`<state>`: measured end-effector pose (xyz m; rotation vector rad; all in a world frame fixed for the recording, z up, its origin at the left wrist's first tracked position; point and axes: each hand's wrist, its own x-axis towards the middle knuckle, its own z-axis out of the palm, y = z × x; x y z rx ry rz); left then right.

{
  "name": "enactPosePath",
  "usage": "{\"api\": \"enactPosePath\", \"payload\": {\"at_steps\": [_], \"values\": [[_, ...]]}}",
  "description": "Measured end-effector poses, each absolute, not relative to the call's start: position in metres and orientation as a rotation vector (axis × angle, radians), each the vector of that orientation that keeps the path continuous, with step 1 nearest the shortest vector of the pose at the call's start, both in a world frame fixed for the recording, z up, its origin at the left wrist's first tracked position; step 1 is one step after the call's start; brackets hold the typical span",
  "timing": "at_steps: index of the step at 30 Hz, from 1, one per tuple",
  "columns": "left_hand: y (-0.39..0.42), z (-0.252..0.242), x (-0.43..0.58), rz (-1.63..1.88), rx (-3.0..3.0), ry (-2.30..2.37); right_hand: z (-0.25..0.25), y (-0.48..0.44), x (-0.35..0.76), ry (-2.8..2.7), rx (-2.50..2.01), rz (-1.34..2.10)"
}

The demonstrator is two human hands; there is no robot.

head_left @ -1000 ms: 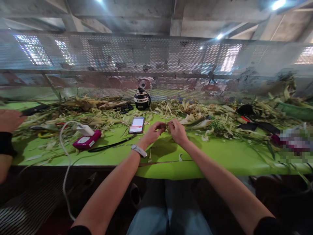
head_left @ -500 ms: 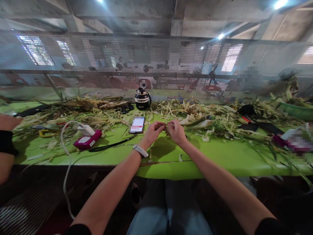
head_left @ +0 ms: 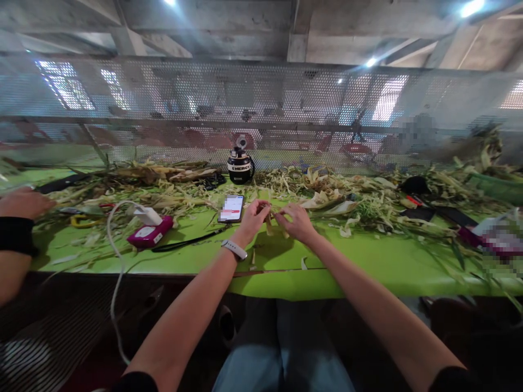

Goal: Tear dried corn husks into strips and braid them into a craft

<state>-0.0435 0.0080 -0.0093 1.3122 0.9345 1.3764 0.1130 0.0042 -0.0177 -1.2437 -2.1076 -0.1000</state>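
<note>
My left hand (head_left: 254,222), with a pale watch band (head_left: 234,250) on its wrist, pinches a thin, pale strip of corn husk (head_left: 269,226) over the green table. Just to its right, my right hand (head_left: 299,222) has thumb and fingers closed on the same husk piece, though its exact shape between the fingertips is too small to make out. Short pale ends hang beneath the fingers. A phone (head_left: 231,209) with a lit screen lies left of my left hand.
Loose husk strips (head_left: 318,179) are heaped along the back of the table (head_left: 359,261). A black bottle (head_left: 240,166) stands before a perforated screen (head_left: 269,103). At left are a magenta box (head_left: 150,233) with a charger and white cable, and another person's hand (head_left: 26,202).
My hands have drawn slightly apart, and pale husk ends now show hanging between them. The other person's hand at left has come further into view. The view has shifted slightly.
</note>
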Motion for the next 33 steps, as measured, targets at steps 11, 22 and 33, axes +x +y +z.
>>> {"api": "enactPosePath", "payload": {"at_steps": [11, 22, 33], "values": [[0.011, -0.01, -0.052, 1.354, 1.307, 0.993, -0.006, -0.006, 0.112, -2.217, -1.145, -0.407], [0.006, -0.006, -0.047, 1.118, 1.488, 0.778, -0.009, 0.003, 0.121, -1.805, -1.263, -0.008], [0.003, -0.003, -0.046, 1.213, 1.343, 0.774, 0.002, -0.001, 0.115, -1.485, -1.136, 0.545]]}}
